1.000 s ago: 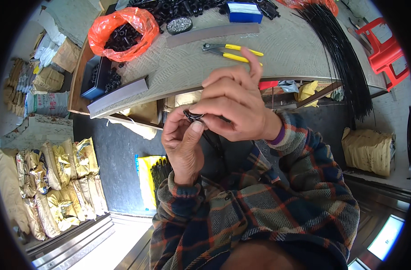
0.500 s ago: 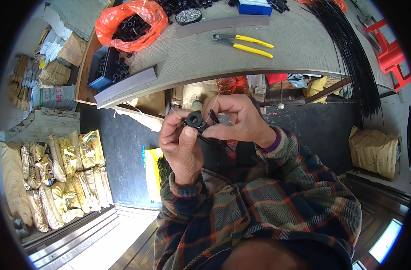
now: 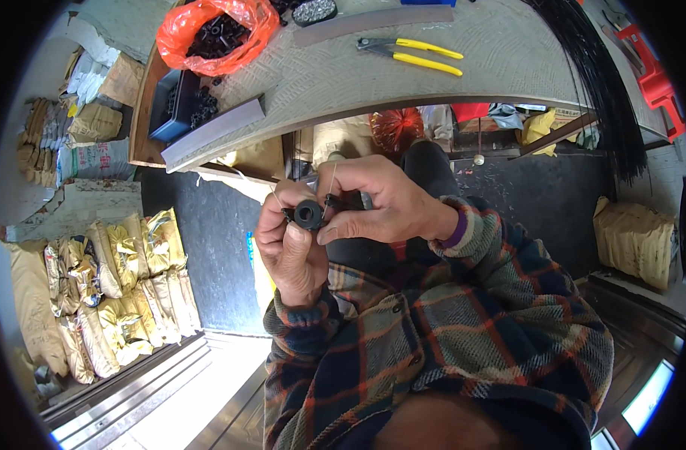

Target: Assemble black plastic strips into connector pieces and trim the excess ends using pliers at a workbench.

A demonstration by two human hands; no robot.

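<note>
Head view shows us pinching a small black ring [image 3: 308,214] between both hands, left hand [image 3: 292,244] gripping below, right hand [image 3: 380,204] steadying from three o'clock, held close for sight.

Both hands, the left hand [image 3: 294,247] and the right hand [image 3: 377,202], meet below the near edge of the table [image 3: 343,79], with open air over the dark floor [image 3: 208,255] to their left and under them only the plaid sleeves. On the table the middle stretch lies bare, hemmed by the orange bag [image 3: 215,34] of black parts and the dark tray [image 3: 174,105] on the left, the grey strip [image 3: 215,133] along the near edge, the yellow-handled pliers [image 3: 414,54] further back and the bundle of black rods [image 3: 602,90] draped over the right end. Under the table the way is crowded by a red mesh bag [image 3: 397,127] and bundled cloths [image 3: 508,116], while stacked yellow sacks [image 3: 125,277] close off the far left.
</note>
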